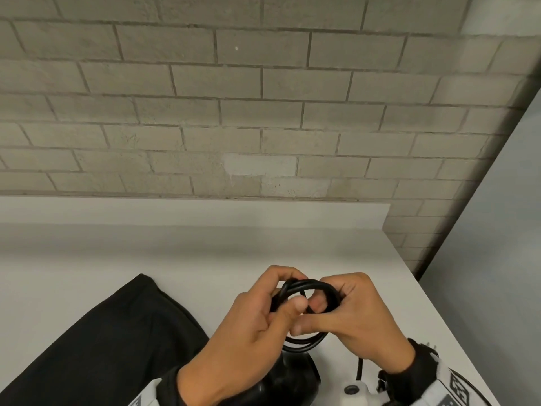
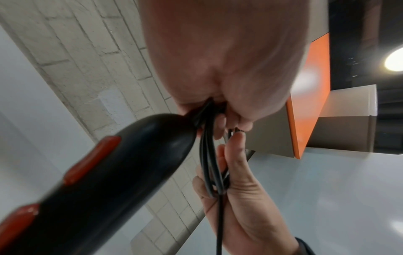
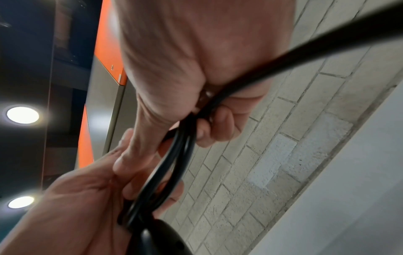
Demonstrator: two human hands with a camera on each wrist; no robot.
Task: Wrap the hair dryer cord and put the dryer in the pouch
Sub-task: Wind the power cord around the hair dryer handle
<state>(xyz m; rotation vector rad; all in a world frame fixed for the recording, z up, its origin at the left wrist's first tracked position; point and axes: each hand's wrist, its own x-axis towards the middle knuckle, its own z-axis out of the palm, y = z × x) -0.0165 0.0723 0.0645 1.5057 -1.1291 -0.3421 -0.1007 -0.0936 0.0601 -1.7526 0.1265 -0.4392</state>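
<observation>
- Head view shows both hands meeting over the white table (image 1: 336, 247): the left hand (image 1: 248, 326) and right hand (image 1: 360, 320) each curl fingers round a small coil of the black cord (image 1: 310, 288), thumbs pressed on the loops.
- Left wrist view has the hair dryer (image 2: 104, 176) hanging just below the coil, handle up, its orange switches facing the camera.
- Black pouch (image 1: 111, 341) lies flat on the table, just left of the hands.
- Cord looks springy and smooth, so I judge the loops will fan open if the pinch eases; hold where the strands cross.
- Dryer body seems rigid, glossy and heavier than the cord; the handle near the cord's root looks the surest grip.
- A free tail of cord runs down past the right wrist.
</observation>
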